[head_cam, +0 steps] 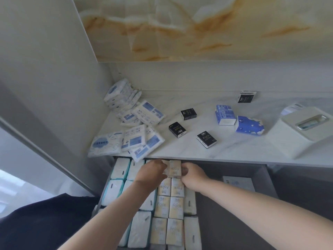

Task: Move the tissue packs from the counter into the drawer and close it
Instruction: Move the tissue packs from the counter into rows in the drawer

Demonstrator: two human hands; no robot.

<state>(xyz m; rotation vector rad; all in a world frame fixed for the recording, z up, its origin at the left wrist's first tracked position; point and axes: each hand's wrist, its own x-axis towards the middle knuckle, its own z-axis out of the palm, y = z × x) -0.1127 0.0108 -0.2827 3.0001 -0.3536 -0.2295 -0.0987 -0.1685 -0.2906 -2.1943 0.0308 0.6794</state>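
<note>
Head view. Left hand and right hand reach into the open drawer. Their fingers pinch a cream tissue pack from either side, at the far end of a cream row, just below the tabletop edge. On the tabletop lie white-and-blue packs at left, four black packs, two blue packs and a white dispenser.
</note>
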